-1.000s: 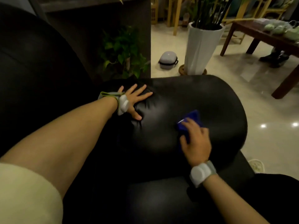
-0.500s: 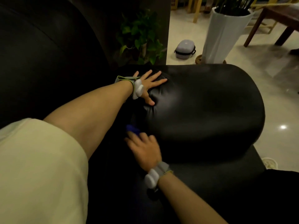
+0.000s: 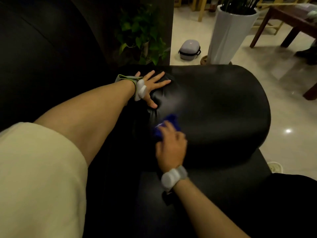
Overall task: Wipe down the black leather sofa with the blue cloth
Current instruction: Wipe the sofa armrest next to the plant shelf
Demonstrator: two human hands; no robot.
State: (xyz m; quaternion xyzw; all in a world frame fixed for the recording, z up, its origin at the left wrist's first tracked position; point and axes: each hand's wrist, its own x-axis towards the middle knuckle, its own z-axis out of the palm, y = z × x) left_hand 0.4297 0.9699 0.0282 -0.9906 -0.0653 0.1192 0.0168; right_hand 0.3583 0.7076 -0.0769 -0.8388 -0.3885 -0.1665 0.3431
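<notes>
Sofa (image 3: 223, 109): plain black, glossy. Cloth (image 3: 169, 125): deep blue. Sleeve (image 3: 34, 177), near left: cream. Wristbands (image 3: 173, 177): white. Far: white planter (image 3: 229, 35), green plant (image 3: 142, 33), grey case (image 3: 189, 49), brown table (image 3: 291, 23).

A home living room: black leather sofa (image 3: 214, 109), potted plant (image 3: 142, 35), wooden table (image 3: 291, 19).

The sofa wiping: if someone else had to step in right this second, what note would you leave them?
Left hand: open, fingers spread flat on the black leather sofa's rounded armrest, bracing.
Right hand: presses the blue cloth against the armrest's near-left side; whether its fingers curl round the cloth is blurred.
Done: wiping of the armrest is under way; how much is covered cannot be told.
Left: probably the rest of the armrest, then the seat and backrest.
</notes>
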